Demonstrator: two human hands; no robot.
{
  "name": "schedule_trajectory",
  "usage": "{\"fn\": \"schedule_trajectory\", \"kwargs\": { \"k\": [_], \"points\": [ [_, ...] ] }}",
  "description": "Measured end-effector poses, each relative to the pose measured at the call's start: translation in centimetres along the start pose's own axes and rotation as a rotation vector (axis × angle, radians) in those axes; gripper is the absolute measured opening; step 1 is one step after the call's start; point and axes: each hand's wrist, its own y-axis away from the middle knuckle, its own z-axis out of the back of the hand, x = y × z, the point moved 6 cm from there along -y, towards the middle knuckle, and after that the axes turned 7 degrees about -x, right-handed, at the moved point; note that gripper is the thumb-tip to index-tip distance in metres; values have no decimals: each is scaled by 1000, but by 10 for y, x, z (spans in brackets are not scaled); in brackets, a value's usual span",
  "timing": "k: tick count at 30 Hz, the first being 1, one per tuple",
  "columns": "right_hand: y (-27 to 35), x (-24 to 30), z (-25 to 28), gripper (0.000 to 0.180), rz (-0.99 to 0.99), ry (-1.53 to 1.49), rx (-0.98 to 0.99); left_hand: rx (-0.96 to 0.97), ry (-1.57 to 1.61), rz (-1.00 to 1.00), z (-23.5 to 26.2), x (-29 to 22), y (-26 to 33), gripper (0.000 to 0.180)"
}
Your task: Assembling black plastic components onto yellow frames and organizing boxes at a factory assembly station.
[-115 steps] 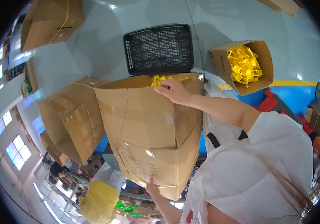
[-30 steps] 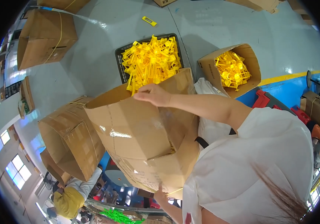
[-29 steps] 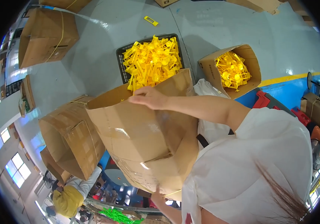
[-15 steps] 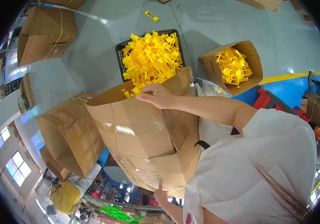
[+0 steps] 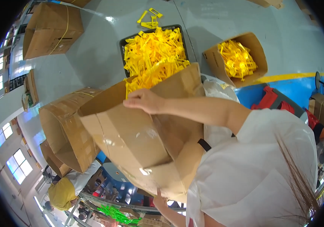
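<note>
A large cardboard box (image 5: 128, 136) is tipped, its open mouth facing a black plastic crate (image 5: 123, 53) on the floor. Yellow plastic parts (image 5: 152, 49) heap above the crate's rim and continue into the mouth of the box. My right hand (image 5: 143, 101) grips the box's upper rim, thumb and fingers closed over the cardboard edge. At the lower end of the box, my left hand (image 5: 160, 201) holds its bottom, with one finger stretched along the cardboard; its other fingers are partly hidden.
Several yellow parts (image 5: 150, 23) lie on the grey floor beyond the crate. To the right stands a smaller cardboard box (image 5: 254, 49) with more yellow parts. Cardboard boxes (image 5: 69, 128) stand at left, others farther back. A person in yellow (image 5: 61, 193) is at lower left, near green parts (image 5: 116, 215).
The box has tipped further and yellow parts have slid from it onto the heap. More loose parts now lie on the floor beyond the crate. Both hands have kept their hold.
</note>
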Motion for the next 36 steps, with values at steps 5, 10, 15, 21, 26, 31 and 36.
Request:
{"fn": "schedule_trajectory", "kwargs": {
  "k": [5,10,15,21,26,31,36],
  "points": [
    [45,-33,1,42,36,182,-49,-30,-113,30,-1,55,-33,38],
    [87,-45,-35,40,58,147,8,32,-23,-8,33,92,-56,36],
    [92,-89,-37,37,-76,180,7,-67,-132,43,47,102,-67,38],
    [110,-21,-92,32,115,105,132,-27,89,70,111,98,-30,26],
    [71,-136,-10,38,-164,216,-34,-132,-166,29,71,66,-24,28],
    [100,-131,-38,37,-171,229,-47,-169,-282,-11,100,110,-48,32],
    [114,-45,-115,31,-4,121,193,-126,54,42,125,97,-29,35]
  ]
}}
